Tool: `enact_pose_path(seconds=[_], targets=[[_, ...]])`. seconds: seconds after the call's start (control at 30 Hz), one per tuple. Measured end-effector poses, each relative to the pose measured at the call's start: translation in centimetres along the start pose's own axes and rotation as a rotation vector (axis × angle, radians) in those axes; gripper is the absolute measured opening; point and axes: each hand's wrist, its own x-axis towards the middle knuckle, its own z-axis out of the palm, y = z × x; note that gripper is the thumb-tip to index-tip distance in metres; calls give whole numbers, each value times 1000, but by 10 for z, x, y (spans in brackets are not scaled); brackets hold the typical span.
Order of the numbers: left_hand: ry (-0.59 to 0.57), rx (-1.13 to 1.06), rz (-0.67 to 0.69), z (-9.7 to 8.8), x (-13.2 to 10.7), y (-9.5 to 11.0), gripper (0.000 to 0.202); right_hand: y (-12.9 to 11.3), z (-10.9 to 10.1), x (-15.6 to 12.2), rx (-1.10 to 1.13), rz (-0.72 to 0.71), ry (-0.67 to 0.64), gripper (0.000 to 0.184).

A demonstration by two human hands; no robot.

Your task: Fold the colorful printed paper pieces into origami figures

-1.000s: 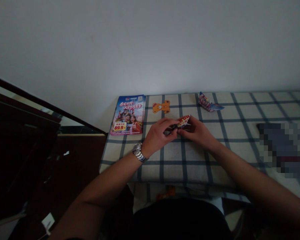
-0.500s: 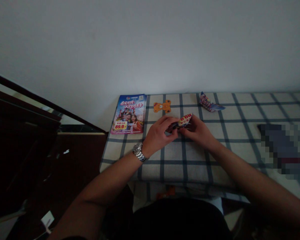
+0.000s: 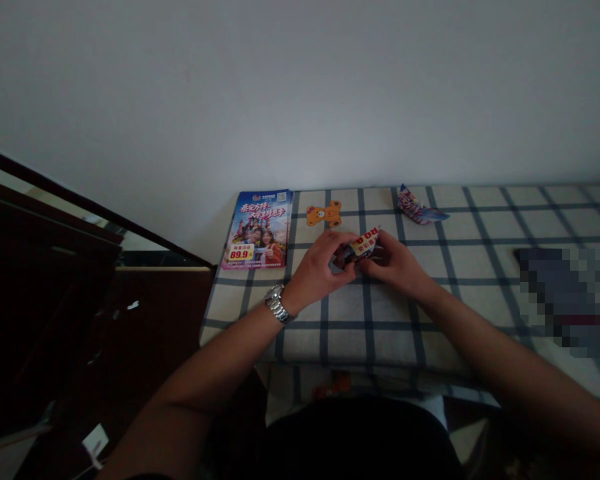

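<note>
A small folded paper, printed with red characters on a pale patch, is pinched between my two hands just above the tablecloth. My left hand, with a silver watch at its wrist, is closed on the paper's left side. On its right side the fingers of my right hand grip it, thumb toward me. Fingers cover part of the paper, so its full shape is hidden. Beyond my right hand lies another folded paper piece, blue and pink with a pointed end. A stack of printed flyers lies left of my left hand.
The checked tablecloth covers a table pushed against a white wall. An orange bear figure shows on the cloth behind my hands. At the right rests a dark, pixelated flat object. Scraps lie on the dark floor at left.
The folded paper has tilted slightly between my fingers, so more of its pale, red-printed face shows. Both hands stay in nearly the same place.
</note>
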Motion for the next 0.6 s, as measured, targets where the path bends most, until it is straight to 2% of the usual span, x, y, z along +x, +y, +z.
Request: enact_pose_path(seconds=[0.27, 0.6], targets=[[-13, -75, -5, 3, 0, -1, 57, 6, 0, 2, 37, -39, -9, 33], [13, -76, -8, 5, -1, 0, 55, 10, 0, 2, -44, -28, 7, 27]])
